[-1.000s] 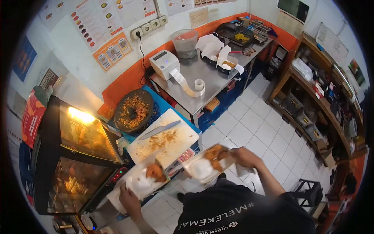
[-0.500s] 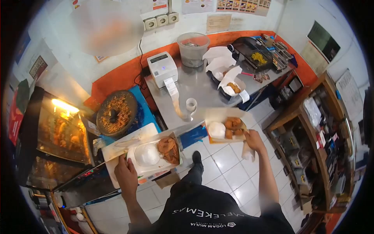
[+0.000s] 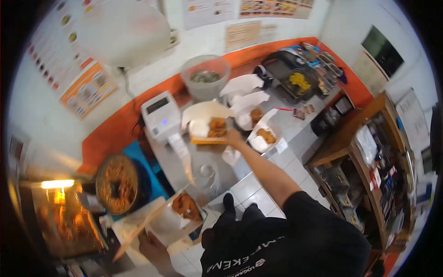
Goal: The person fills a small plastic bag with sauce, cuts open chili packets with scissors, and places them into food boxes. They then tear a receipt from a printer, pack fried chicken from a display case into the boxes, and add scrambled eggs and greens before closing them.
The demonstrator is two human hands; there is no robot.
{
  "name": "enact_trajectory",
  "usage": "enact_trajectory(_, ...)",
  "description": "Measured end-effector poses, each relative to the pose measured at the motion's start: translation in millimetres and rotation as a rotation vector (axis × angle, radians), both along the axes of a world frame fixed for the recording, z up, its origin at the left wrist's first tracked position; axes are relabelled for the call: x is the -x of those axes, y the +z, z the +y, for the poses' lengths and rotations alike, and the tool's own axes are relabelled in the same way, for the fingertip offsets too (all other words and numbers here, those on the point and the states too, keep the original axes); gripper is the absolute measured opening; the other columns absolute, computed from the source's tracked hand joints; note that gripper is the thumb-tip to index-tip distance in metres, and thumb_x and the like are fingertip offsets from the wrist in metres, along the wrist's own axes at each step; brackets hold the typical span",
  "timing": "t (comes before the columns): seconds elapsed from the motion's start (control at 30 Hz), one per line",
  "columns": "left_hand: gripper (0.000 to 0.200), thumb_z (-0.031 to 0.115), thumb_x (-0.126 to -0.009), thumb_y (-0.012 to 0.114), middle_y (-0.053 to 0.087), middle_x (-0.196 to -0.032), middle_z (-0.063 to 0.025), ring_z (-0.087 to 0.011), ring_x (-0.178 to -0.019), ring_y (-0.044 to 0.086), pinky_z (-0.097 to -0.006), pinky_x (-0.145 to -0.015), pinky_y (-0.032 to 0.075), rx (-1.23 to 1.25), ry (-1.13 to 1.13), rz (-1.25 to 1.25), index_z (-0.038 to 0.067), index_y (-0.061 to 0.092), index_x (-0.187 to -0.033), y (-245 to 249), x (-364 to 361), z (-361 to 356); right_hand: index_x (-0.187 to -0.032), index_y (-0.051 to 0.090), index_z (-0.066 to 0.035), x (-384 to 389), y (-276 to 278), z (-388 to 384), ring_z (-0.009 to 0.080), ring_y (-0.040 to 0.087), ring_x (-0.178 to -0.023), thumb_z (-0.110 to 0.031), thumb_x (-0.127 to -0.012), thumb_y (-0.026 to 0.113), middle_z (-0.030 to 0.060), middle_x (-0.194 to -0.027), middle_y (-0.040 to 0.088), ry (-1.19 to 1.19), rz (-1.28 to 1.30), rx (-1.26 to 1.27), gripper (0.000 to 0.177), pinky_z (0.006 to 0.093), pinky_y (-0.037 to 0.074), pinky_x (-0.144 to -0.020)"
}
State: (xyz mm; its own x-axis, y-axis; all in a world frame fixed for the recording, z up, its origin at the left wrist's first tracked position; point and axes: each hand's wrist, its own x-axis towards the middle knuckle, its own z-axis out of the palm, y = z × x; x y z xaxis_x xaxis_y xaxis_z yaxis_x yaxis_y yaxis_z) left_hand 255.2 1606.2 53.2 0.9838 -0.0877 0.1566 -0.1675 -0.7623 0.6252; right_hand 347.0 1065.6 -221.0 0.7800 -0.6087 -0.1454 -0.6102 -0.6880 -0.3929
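Note:
My right hand (image 3: 234, 138) grips the side of an open paper meal box (image 3: 210, 141), which holds white rice and fried chicken (image 3: 217, 127). That box is over the steel table, between the label printer and other open boxes. At lower left, my left hand (image 3: 153, 248) is closed on the edge of a second open box (image 3: 187, 229) with fried chicken (image 3: 186, 207) in it. Blur softens this second box and its rice side. A cutting board (image 3: 122, 226) lies beside it. On the table, two more open boxes hold fried food (image 3: 266, 135) and paper liners.
A label printer (image 3: 161, 115) with a paper strip hanging out stands on the steel table, near a grey bucket (image 3: 205, 76). A stone mortar of red sambal (image 3: 117, 184) and a lit food warmer (image 3: 60, 221) are at left. A wooden shelf (image 3: 346, 157) stands at right.
My right hand has carried its box forward and left, from above the floor to over the table. My left hand and its box have shifted lower in the view as the camera turned.

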Motion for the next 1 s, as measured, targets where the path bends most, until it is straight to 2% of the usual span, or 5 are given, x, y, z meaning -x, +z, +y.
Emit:
enact_trajectory(0.3, 0.026, 0.002, -0.1, 0.053, 0.071, -0.105, -0.0259, -0.0369, -0.093, 0.071, -0.0407, -0.078, 0.054, -0.103, -0.035, 0.102, -0.008, 0.06, -0.123, 13.7, -14.4, -90.3, -0.106, 0.07, 0.005, 9.1, 62.4, 2.2, 0.0421, 0.068, -0.108, -0.036, -0.097, 0.06, 0.0277, -0.116, 0.07, 0.169, -0.206, -0.33, 0.043, 0.048, 0.054, -0.094)
enact_trajectory(0.47, 0.023, 0.01, -0.098, 0.057, 0.067, -0.101, -0.0272, -0.0475, -0.096, 0.064, -0.0523, -0.086, 0.05, -0.272, -0.11, 0.226, -0.002, 0.064, -0.116, -29.9, -40.0, -132.1, -0.159, 0.037, -0.004, 108.8, 191.9, 50.7, 0.0212, 0.052, -0.132, -0.056, -0.1, 0.061, 0.0107, -0.139, 0.062, 0.447, -0.015, -1.368, 0.082, 0.0353, 0.04, -0.111)
enact_trajectory(0.67, 0.027, 0.01, -0.098, 0.059, 0.067, -0.102, -0.0277, -0.0486, -0.092, 0.065, -0.0546, -0.08, 0.051, -0.115, -0.348, -0.165, 0.001, 0.06, -0.124, -80.7, -75.7, -209.8, -0.157, 0.031, 0.004, 134.2, 178.0, 63.7, 0.0258, 0.054, -0.132, -0.046, -0.093, 0.076, 0.0199, -0.146, 0.053, 0.011, -0.125, -1.372, 0.093, 0.0387, 0.042, -0.113)
enact_trajectory(0.7, 0.033, 0.011, -0.097, 0.058, 0.065, -0.117, -0.0316, -0.0492, -0.111, 0.06, -0.0555, -0.096, 0.048, -0.26, -0.343, 0.335, -0.004, 0.058, -0.127, -85.1, -81.6, -217.9, -0.155, 0.034, 0.004, 138.1, 167.2, 61.1, 0.0264, 0.055, -0.13, -0.042, -0.093, 0.077, 0.0205, -0.144, 0.055, -0.041, -0.149, -1.367, 0.088, 0.039, 0.042, -0.112)
enact_trajectory(1.0, 0.026, 0.016, -0.1, 0.059, 0.069, -0.093, -0.0279, -0.045, -0.091, 0.068, -0.0555, -0.08, 0.054, -0.135, -0.468, 0.251, 0.001, 0.058, -0.121, -152.3, -117.5, -256.9, -0.15, 0.041, 0.008, 139.7, 117.7, 42.5, 0.0231, 0.061, -0.123, -0.027, -0.092, 0.08, 0.017, -0.133, 0.064, -0.198, -0.234, -1.398, 0.079, 0.035, 0.047, -0.107)
